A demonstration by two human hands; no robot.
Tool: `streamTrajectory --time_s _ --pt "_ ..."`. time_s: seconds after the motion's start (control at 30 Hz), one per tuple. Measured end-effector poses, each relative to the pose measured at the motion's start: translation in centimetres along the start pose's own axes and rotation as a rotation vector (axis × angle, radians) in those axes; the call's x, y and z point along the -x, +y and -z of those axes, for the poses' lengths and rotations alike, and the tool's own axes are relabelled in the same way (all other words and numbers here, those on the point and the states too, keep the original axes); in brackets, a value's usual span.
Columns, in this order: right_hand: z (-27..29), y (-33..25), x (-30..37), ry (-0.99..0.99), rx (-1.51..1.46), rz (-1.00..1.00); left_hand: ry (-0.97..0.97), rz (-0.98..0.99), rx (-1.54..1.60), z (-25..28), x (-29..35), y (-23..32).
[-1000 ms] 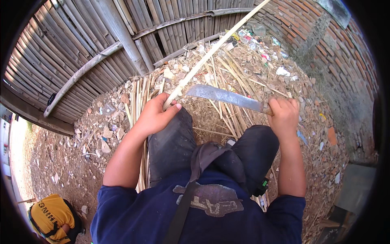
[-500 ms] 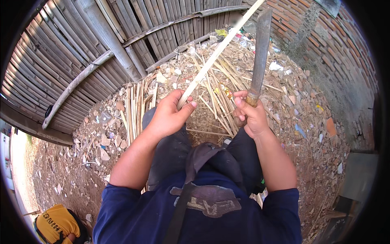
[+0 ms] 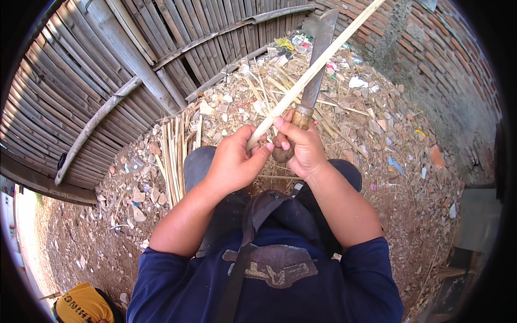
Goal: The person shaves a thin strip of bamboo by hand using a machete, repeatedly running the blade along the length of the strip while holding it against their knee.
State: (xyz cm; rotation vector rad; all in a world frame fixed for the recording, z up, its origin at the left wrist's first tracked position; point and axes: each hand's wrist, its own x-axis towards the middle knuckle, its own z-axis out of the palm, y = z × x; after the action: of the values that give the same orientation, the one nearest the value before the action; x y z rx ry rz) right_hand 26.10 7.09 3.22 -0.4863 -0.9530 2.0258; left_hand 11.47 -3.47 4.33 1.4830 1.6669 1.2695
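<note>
A long pale bamboo strip (image 3: 315,70) slants up and to the right, away from me. My left hand (image 3: 239,159) grips its near end between thumb and fingers. In my right hand (image 3: 301,141) is a machete (image 3: 321,59), held by its brown wooden handle with the dark blade pointing away from me. The blade passes behind the strip and crosses it. My right thumb and forefinger touch the strip just beyond my left hand.
Beside my left knee lies a bundle of bamboo strips (image 3: 173,156); more strips (image 3: 336,132) lie scattered ahead. A bamboo fence (image 3: 124,59) rises on the left, a brick wall (image 3: 436,70) on the right. Rubble covers the ground. A person in yellow (image 3: 86,304) is at lower left.
My right hand has moved left with the machete and now meets the strip near my left hand. The strip has tilted further right, so that it crosses the blade.
</note>
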Motion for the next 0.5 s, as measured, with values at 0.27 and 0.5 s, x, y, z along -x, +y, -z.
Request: streamTrajectory --time_s 0.27,0.5 --pt "2.8 -0.2 -0.8 0.140 0.158 0.083 0.067 0.029 0.021 1.8 0.9 -0.6" --pt "11.0 -3.0 -2.8 0.614 1.102 0.300 0.120 0.118 0.008 5.4 3.1 -1.3"
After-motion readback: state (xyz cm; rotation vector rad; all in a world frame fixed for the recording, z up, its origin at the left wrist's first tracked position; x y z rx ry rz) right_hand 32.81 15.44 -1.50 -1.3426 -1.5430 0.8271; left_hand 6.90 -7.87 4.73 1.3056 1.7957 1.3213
